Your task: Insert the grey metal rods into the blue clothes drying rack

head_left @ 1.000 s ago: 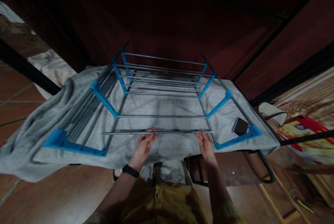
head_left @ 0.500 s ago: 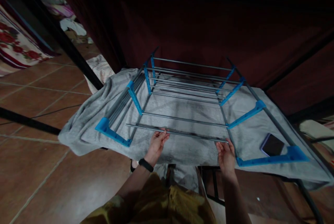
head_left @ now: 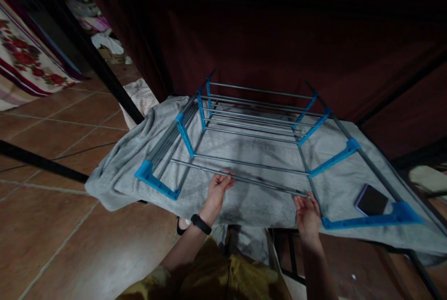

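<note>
A thin grey metal rod [head_left: 261,182] lies across both my hands at the near side of a rack frame. My left hand [head_left: 217,190] pinches it left of its middle, while my right hand [head_left: 307,210] grips its right end. The rod's left end reaches over the frame's left lower tube. The rack has grey tubes and blue plastic brackets [head_left: 333,158], with several crossbars [head_left: 254,137] fixed between its two sides toward the back. Several more loose-looking rods [head_left: 166,144] are gathered along the left side. My left wrist wears a black band.
The rack rests on a grey blanket [head_left: 136,151] over a raised surface. A phone [head_left: 372,200] lies on it at the right, near a bracket. Dark metal posts [head_left: 101,69] stand at the left; a dark red curtain [head_left: 251,53] hangs behind. Tiled floor [head_left: 52,216] shows below.
The view has shifted slightly, so everything sits a little lower and to the right. Both hands keep their hold on the rod, which slopes a little more down toward the right.
</note>
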`<state>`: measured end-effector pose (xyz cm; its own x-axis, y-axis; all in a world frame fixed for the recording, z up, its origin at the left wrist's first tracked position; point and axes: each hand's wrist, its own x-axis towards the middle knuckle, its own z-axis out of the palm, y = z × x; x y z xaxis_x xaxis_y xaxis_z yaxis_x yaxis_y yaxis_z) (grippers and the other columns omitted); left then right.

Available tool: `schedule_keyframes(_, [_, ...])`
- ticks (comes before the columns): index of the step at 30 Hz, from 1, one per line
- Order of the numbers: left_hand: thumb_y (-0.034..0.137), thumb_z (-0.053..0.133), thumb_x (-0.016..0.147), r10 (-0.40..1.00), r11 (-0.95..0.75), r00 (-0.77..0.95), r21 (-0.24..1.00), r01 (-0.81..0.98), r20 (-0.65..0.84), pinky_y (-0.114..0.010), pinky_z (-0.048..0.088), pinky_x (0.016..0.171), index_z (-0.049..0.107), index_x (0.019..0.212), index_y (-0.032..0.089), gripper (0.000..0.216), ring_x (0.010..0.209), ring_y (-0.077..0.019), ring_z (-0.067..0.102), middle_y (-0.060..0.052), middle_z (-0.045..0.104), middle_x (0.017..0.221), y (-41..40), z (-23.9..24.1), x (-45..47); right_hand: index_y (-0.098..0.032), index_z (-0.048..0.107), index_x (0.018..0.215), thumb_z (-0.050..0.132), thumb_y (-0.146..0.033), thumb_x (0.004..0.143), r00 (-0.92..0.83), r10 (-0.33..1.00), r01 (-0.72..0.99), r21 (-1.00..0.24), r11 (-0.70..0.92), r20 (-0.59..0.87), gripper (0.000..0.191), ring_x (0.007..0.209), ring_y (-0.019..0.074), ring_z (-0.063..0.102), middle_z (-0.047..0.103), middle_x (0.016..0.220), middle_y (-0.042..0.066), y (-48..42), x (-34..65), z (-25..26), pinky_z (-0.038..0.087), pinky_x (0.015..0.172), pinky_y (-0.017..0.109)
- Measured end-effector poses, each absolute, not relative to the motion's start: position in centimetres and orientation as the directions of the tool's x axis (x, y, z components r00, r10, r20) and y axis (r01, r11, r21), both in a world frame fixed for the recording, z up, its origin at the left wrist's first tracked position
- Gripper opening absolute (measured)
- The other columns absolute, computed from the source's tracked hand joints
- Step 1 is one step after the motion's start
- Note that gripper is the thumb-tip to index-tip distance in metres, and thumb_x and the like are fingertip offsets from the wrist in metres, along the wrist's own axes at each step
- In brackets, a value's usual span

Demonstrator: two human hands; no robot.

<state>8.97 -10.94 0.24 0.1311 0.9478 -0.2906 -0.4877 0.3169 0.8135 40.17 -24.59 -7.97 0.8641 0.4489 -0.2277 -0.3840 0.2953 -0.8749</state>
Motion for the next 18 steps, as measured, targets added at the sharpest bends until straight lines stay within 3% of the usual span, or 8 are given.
schedule_keyframes(9, [0.049, 0.111, 0.061, 0.95, 0.312, 0.162, 0.818, -0.483, -0.267, -0.038, 0.063, 0.089, 0.077, 0.095, 0.02, 0.057, 0.085, -0.02, 0.079, -0.008, 0.087, 0.1, -11.1, 1.0, 9.6, -0.028, 0.074, 0.098, 0.086, -0.026, 0.08, 0.863, 0.429, -0.406, -0.871, 0.278, -0.266, 0.022, 0.071, 0.015, 0.076, 0.077, 0.08, -0.006, -24.4, 39.9, -6.9, 0.071, 0.088, 0.036])
schedule_keyframes(18, [0.044, 0.112, 0.06, 0.939, 0.344, 0.163, 0.795, -0.499, -0.303, -0.037, 0.064, 0.09, 0.076, 0.09, 0.02, 0.053, 0.083, -0.0187, 0.078, -0.007, 0.086, 0.095, -11.0, -0.2, 9.6, -0.027, 0.074, 0.098, 0.093, -0.03, 0.078, 0.852, 0.454, -0.419, -0.858, 0.297, -0.259, 0.028, 0.072, 0.0142, 0.075, 0.076, 0.079, -0.006, -24.5, 39.6, -7.1, 0.069, 0.084, 0.033])
